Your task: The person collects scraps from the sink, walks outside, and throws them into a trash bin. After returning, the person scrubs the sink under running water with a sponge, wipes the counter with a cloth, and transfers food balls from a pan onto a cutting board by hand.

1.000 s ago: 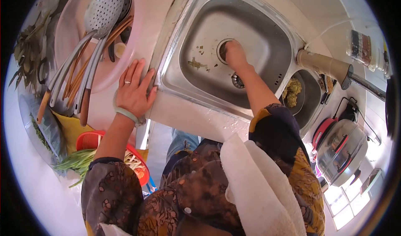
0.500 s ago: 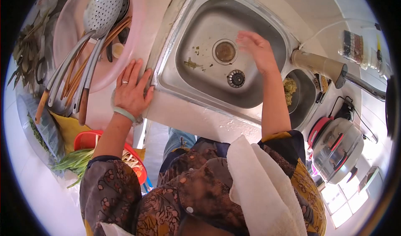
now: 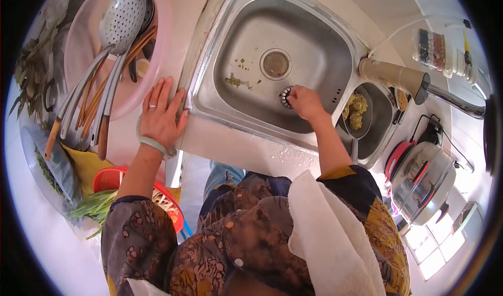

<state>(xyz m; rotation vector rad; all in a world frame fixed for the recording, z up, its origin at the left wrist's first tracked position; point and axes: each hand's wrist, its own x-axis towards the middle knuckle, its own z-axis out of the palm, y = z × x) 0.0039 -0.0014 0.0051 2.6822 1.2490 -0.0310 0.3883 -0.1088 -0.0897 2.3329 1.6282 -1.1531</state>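
One strainer [image 3: 285,98] at right hand [image 3: 308,105]

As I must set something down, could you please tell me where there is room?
Bare: the beige counter between the rectangular steel sink and patterned shirt, with droplets towards the right; also the strip between sink and translucent pink basin, beyond the left hand. Crowded: that basin, with metal skimmer and brown chopsticks, and the round strainer at the right hand.

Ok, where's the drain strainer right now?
In the head view, the drain strainer is in the large sink basin, right of picture centre, at the right hand, just below the round drain.
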